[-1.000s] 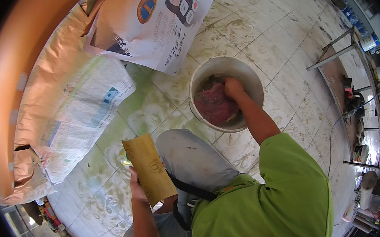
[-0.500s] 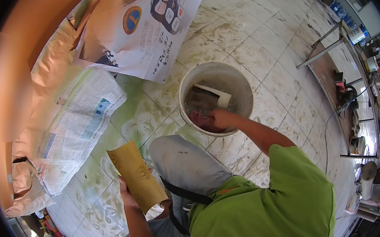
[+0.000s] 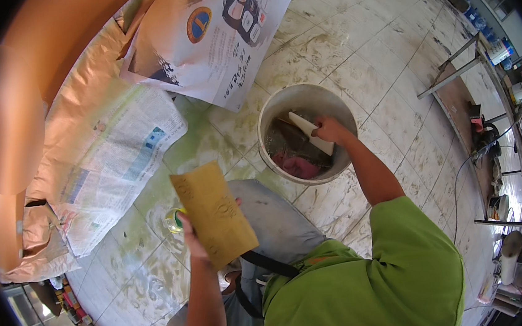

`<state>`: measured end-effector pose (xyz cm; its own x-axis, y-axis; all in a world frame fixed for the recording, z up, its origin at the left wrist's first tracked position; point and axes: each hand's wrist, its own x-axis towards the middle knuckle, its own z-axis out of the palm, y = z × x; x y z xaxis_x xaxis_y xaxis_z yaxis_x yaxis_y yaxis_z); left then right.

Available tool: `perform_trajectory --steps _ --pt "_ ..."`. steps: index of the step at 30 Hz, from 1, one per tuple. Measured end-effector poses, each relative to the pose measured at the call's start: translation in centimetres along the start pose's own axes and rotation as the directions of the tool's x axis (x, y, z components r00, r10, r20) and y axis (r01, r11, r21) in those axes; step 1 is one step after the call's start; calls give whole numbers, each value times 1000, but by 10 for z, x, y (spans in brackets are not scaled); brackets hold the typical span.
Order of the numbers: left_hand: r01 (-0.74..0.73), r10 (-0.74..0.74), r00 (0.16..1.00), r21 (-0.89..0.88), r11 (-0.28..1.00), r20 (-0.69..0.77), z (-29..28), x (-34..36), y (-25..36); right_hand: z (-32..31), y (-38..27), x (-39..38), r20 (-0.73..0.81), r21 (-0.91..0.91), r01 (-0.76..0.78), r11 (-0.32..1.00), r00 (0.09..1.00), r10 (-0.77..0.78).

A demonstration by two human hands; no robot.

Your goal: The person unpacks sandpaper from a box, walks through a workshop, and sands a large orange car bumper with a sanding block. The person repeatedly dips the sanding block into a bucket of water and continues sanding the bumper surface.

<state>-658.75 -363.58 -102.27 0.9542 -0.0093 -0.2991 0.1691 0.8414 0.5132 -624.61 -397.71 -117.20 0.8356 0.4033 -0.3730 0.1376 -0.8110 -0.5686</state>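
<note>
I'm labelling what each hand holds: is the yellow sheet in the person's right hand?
No, the left hand holds the yellow sheet, while the right hand is at the white block in the bucket.

In the lower left of the frame, the left hand (image 3: 193, 240) held a curved yellow printed sheet (image 3: 218, 210) by its left edge. Right of centre, the right hand (image 3: 333, 130) reached into a pale round bucket (image 3: 344, 107) and gripped a white flat piece (image 3: 306, 127). A dark red cloth (image 3: 298, 164) lay low inside the same bucket. Newspaper (image 3: 121, 160) hung at left, near a large printed sheet (image 3: 202, 56) at the upper left; the tiled floor (image 3: 356, 43) was smeared.
</note>
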Motion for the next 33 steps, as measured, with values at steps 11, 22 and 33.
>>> perform_trajectory --steps 11,22,33 --pt "-107 104 993 60 992 54 84 172 -113 -12 -119 -132 -379 655 324 683 923 -74" --pt "-32 38 997 -98 995 63 98 182 -149 32 -153 -147 -564 290 389 875 808 -172" --pt "-152 206 975 -424 893 84 86 188 -123 1 -143 -161 -569 260 528 809 761 -313"
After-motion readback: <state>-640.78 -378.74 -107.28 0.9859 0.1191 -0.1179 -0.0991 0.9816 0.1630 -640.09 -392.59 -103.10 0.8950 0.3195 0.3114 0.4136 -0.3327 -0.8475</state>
